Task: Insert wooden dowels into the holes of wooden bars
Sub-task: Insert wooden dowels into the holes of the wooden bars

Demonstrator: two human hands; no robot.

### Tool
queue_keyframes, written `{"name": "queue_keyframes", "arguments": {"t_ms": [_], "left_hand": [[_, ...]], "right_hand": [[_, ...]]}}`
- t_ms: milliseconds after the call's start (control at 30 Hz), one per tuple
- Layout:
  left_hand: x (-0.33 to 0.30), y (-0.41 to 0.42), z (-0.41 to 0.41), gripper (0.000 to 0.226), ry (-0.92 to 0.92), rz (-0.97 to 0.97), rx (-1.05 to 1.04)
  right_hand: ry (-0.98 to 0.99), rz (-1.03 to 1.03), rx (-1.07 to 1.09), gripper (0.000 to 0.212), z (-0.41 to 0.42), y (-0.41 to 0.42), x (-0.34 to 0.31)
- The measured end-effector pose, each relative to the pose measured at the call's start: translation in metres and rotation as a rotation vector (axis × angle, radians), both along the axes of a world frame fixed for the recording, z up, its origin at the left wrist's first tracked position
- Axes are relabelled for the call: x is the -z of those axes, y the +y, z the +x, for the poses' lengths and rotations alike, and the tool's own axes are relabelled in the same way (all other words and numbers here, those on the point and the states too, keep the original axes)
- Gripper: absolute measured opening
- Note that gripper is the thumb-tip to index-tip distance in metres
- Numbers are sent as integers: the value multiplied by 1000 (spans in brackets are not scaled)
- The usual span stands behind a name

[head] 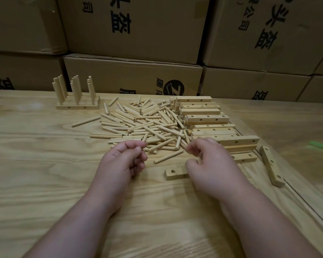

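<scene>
Both hands hover at the near edge of the dowels [144, 127]: left hand [123, 161] curled, thumb to forefinger, any dowel in the pinch too small to tell; right hand [211, 166] loosely curled over a bar [175, 174], apparently holding nothing. About four finished bars [76, 103] stand far left. A dozen-odd bars [207, 118] and scores of dowels remain.
</scene>
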State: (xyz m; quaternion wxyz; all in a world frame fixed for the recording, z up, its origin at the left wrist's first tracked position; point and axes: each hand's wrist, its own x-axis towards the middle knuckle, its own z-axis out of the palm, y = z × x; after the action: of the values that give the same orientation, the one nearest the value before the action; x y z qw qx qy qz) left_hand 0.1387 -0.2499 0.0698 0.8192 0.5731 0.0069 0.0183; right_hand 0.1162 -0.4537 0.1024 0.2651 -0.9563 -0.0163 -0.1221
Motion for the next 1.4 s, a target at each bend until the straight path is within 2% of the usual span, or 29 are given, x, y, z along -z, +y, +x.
{"name": "queue_keyframes", "arguments": {"t_ms": [100,167,300,367,433,600,667,733,800,933,1067,1133,1200,1300,1400], "left_hand": [[0,0,0,26,0,-12,0],[1,1,0,26,2,-16,3],[2,1,0,26,-2,-28,1],[1,1,0,20,-16,-28,-9],[2,2,0,24,-21,-51,-32],[3,4,4,34,23,-149,-68],[5,3,4,35,36,-125,-33],[6,1,3,25,-4,-30,33],[5,0,2,29,-19,-14,68],[-1,1,-1,50,-3,-146,118],[-6,0,-6,44,-1,-286,201],[-5,-4,-9,52,32,-289,281],[-5,-7,-11,58,70,-257,362],[-6,-6,-10,57,98,-222,392],[-8,-6,-9,48,132,-238,356]], "right_hand": [[146,-203,-60,22,-1,-12,-4],[192,-254,-137,22,-1,-12,-2],[130,-258,-217,16,3,-9,7],[51,-152,-250,12,5,-3,14],[-32,21,-294,14,9,7,20],[-213,353,-286,31,22,34,28],[-253,433,-283,37,24,37,28],[-238,462,-325,45,23,40,29],[-183,532,-396,48,21,42,30],[-111,608,-528,51,17,43,30],[-27,558,-566,59,17,44,30],[34,568,-596,65,16,44,32],[60,674,-633,70,15,45,32],[47,784,-632,67,14,47,33],[-4,799,-605,58,13,45,35]]}}
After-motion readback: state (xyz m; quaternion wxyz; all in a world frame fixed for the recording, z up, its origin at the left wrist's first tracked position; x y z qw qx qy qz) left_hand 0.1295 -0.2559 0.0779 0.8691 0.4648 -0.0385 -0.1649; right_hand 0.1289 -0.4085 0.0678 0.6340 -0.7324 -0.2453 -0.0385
